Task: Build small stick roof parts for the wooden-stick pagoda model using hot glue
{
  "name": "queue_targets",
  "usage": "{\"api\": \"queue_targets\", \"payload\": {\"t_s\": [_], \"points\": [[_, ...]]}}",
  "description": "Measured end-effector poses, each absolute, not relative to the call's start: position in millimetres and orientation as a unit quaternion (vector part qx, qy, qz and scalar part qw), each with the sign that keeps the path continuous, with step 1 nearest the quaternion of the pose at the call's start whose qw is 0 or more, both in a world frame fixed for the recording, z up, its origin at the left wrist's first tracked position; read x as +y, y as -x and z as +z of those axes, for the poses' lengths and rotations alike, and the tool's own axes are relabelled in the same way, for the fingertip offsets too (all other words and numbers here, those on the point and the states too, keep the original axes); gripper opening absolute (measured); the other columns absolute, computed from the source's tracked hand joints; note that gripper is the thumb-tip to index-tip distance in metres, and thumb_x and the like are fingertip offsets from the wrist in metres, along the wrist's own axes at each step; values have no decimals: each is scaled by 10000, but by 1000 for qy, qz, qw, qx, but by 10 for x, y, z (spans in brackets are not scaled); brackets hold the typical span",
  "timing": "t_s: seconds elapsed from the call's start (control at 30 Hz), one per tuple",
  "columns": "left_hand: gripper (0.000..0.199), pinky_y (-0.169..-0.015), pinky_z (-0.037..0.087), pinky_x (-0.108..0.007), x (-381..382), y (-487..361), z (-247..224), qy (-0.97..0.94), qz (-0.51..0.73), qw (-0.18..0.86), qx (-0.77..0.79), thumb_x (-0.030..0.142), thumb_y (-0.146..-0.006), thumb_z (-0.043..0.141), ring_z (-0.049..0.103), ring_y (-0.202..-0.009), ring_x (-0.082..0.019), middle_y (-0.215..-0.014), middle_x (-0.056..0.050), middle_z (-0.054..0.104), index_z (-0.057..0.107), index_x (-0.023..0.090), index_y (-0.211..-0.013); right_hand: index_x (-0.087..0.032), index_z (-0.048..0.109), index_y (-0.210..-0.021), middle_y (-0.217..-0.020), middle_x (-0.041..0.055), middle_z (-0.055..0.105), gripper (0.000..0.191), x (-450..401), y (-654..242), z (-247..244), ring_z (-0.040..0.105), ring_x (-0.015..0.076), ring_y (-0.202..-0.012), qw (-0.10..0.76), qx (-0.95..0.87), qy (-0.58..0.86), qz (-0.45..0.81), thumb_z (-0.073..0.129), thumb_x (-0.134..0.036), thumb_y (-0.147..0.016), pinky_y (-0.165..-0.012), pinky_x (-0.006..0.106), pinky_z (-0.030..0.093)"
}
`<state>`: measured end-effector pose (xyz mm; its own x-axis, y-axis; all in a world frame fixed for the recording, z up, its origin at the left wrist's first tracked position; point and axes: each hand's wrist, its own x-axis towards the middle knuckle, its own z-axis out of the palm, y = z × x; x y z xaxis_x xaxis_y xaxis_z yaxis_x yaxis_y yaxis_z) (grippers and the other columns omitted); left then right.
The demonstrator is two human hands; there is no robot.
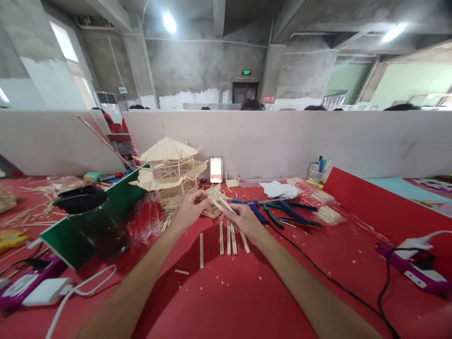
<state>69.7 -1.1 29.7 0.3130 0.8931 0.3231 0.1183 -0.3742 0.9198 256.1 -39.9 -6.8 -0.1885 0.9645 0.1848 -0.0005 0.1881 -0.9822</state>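
My left hand [194,205] pinches the upper left end of a pale wooden stick [216,203] between thumb and fingers. At the lower right end of the sticks, my right hand [243,219] is closed on a second stick [228,206] lying close beside the first. Behind my hands a small wooden frame [211,213] rests on the red table [212,301]. Several short sticks [229,240] lie in a row below my right hand, and a separate one [201,250] lies further left. A tiered pagoda of sticks [169,165] stands behind my left hand.
To the right are a blue glue gun [257,212], pliers [296,214], crumpled tissue [279,189] and bagged sticks [326,209]. A dark jar [102,230] and green board [63,240] stand left. Purple power strips [416,270] with cables lie at both sides. A white partition [264,141] runs behind.
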Motion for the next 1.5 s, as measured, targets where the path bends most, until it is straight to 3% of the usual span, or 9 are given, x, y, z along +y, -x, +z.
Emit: {"api": "queue_targets", "payload": {"t_s": [0.17,0.37,0.67,0.8,0.93,1.07,1.17,1.3,1.5], "points": [[364,-646,555,-274,-83,-797,272,-652,478,482,337,470,-722,758,637,-672,-148,-766,-25,692,699,165,-913,-148,722,-755,-515,-24,522,438,-383,-2583,-79,328,64,-437,490,-548,384,559,738,-582,-702,-442,220,151],[448,-727,569,-273,-62,-816,165,-619,500,511,324,480,-720,782,685,-799,-165,-917,-47,732,683,190,-1048,-145,713,-902,-783,58,690,475,-386,-2545,-92,452,63,-514,491,-502,341,625,765,-566,-688,-414,202,121],[604,-777,585,-316,-37,-863,97,-616,534,490,309,494,-759,744,705,-927,-217,-1006,-87,731,566,196,-1253,-143,685,-865,-644,-10,630,439,-424,-2522,-76,310,29,-401,471,-513,321,642,750,-549,-709,-387,209,109],[845,-959,532,-384,-62,-871,53,-673,499,484,251,439,-717,808,583,-1223,-283,-1366,-159,569,406,246,-1436,-147,660,-876,-666,2,655,478,-442,-2503,-54,282,17,-373,470,-509,305,653,721,-594,-721,-382,213,89],[1036,-1093,427,-439,-68,-782,61,-735,450,459,217,460,-695,827,365,-1416,-338,-1521,-169,400,249,286,-1537,-147,662,-890,-613,-29,601,482,-449,-2491,-48,285,17,-359,462,-508,310,657,715,-597,-727,-379,214,81],[1096,-1148,346,-498,-80,-707,112,-794,414,377,238,470,-662,846,288,-1451,-373,-1613,-147,231,221,320,-1550,-148,673,-862,-538,-66,515,459,-454,-2470,-48,272,26,-372,480,-501,327,641,725,-579,-713,-387,213,110],[1059,-1164,310,-524,-105,-736,115,-827,399,309,248,458,-704,818,280,-1454,-368,-1621,-134,202,198,332,-1554,-142,670,-822,-533,-64,502,465,-449,-2455,-44,269,27,-382,482,-497,330,641,730,-586,-698,-391,218,99],[998,-1155,311,-542,-112,-785,76,-837,418,235,264,492,-767,753,147,-1493,-372,-1630,-129,154,170,326,-1559,-140,651,-786,-530,-83,452,436,-440,-2453,-30,226,14,-389,473,-483,318,665,766,-547,-681,-397,212,78],[1023,-1139,342,-541,-75,-720,73,-855,382,247,249,517,-770,741,298,-1437,-382,-1623,-146,171,127,324,-1565,-135,649,-804,-514,-83,432,453,-462,-2473,-9,165,14,-396,452,-489,323,673,744,-567,-705,-404,217,44]]}}
